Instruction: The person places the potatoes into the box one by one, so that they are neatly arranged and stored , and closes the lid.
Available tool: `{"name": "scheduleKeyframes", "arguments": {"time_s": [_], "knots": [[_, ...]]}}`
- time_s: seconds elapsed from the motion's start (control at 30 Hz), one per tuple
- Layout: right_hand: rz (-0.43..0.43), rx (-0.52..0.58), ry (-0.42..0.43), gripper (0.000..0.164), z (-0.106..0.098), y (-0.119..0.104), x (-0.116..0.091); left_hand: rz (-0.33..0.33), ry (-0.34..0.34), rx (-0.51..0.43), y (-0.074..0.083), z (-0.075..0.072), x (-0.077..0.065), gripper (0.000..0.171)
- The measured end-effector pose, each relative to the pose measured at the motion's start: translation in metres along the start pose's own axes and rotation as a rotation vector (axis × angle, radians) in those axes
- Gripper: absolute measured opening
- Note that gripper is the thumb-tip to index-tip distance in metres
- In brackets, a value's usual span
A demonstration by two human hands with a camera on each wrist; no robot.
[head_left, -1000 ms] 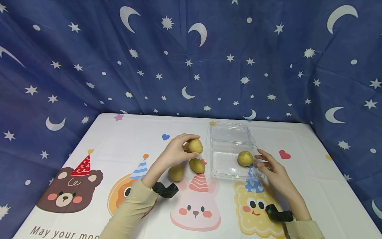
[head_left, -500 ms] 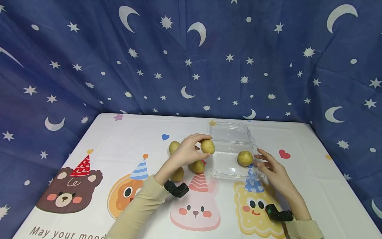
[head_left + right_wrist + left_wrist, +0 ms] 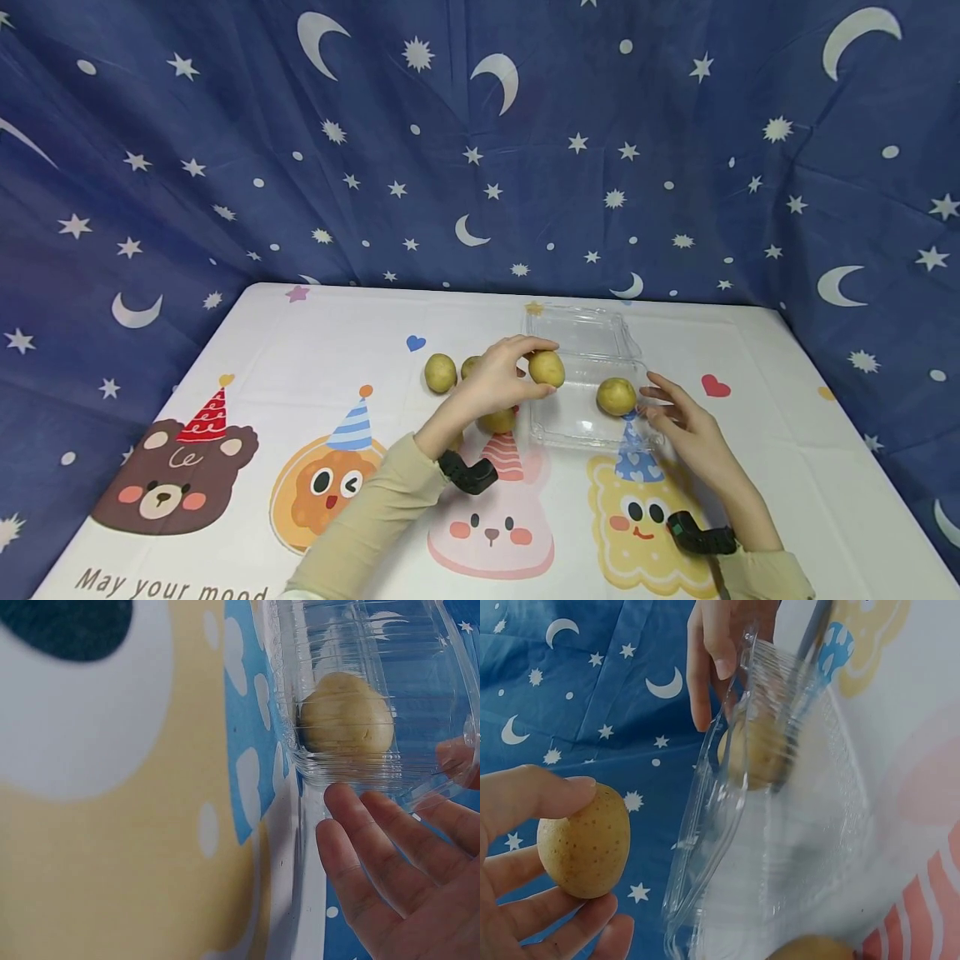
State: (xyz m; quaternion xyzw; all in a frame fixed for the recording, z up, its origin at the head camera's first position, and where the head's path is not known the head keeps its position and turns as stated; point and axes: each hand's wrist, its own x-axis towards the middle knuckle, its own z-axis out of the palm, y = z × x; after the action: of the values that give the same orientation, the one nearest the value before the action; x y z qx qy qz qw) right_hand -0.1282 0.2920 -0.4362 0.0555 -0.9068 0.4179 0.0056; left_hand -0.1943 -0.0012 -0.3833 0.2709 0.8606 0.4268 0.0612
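My left hand [image 3: 504,377] pinches a small yellow potato [image 3: 547,368] between thumb and fingers, over the left side of a clear plastic clamshell box [image 3: 558,425]. In the left wrist view this held potato [image 3: 585,844] shows brown specks. Another potato [image 3: 617,397] lies inside the box at its right end. My right hand [image 3: 693,433] is at the box's right wall. In the right wrist view its fingers [image 3: 382,847] are extended, fingertips right at the clear wall.
Loose potatoes lie left of the box: one [image 3: 440,373] in full view, others [image 3: 497,422] partly hidden behind my left hand and wrist. The box's lid [image 3: 581,333] is folded back away from me. A blue star-patterned curtain [image 3: 480,167] hangs behind the white printed tablecloth [image 3: 337,333].
My left hand has carried the pinched potato rightward, away from the loose potatoes and over the box. The right hand and the potato in the box have stayed in place.
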Motion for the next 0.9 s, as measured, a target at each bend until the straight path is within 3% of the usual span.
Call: {"name": "scheduleKeyframes", "arguments": {"time_s": [0.57, 0.9], "knots": [[0.007, 0.003, -0.006, 0.054, -0.001, 0.000, 0.001, 0.009, -0.027, -0.011, 0.004, 0.028, 0.017, 0.055], [0.029, -0.006, -0.011, 0.054, -0.001, -0.001, 0.001, 0.022, -0.046, 0.086, 0.007, 0.043, 0.029, 0.055]]}}
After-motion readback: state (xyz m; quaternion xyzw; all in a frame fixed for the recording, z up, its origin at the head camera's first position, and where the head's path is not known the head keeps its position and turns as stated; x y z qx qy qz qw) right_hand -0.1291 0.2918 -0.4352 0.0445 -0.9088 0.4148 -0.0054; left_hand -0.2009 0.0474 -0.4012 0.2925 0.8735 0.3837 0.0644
